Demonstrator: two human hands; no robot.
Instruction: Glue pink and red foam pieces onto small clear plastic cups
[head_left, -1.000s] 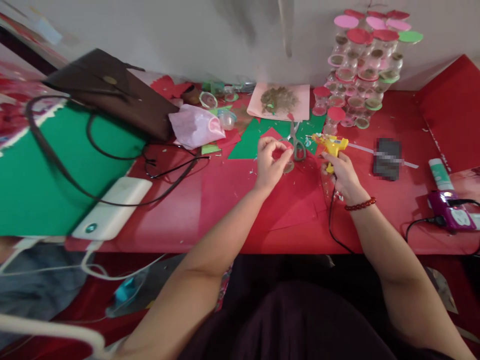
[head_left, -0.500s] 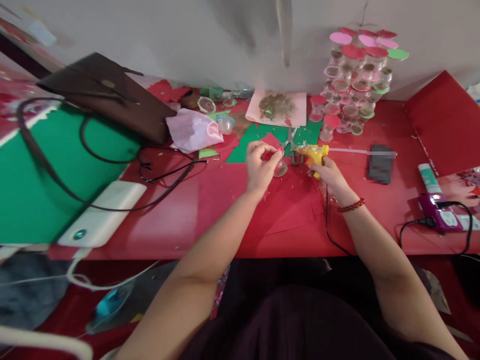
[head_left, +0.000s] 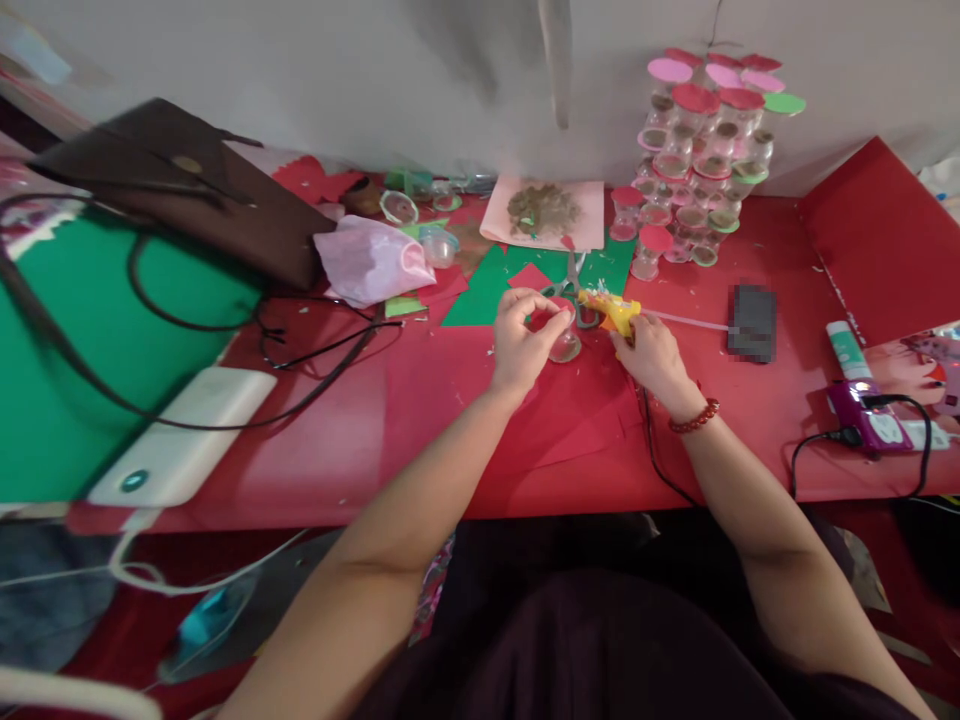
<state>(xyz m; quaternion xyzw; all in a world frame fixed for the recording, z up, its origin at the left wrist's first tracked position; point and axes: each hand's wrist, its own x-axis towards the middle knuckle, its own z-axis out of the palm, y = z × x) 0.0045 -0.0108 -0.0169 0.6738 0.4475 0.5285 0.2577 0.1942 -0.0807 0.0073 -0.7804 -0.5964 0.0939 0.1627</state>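
My left hand [head_left: 519, 345] is closed, thumb and fingers pinching the red top of a small clear plastic cup [head_left: 565, 347] just above the red paper. My right hand [head_left: 654, 355] is wrapped round a yellow hot glue gun [head_left: 616, 312], whose nozzle points left towards the cup. A pale glue stick [head_left: 686, 320] sticks out of the gun's back. Behind the gun lies a pair of scissors [head_left: 574, 275], partly covered by it, on a green sheet [head_left: 480, 290].
Stacked clear cups with coloured discs [head_left: 694, 165] stand at the back right. A pink sheet [head_left: 499, 225] bears brown bits. A brown bag [head_left: 187, 200], white power bank [head_left: 184, 435] and cables lie left; a purple plug adapter [head_left: 862, 410] and glue tube [head_left: 847, 350] lie right.
The glue gun has tilted and moved slightly left, its nozzle nearer my left hand. More of the cup shows below my left fingers. The view has shifted a little.
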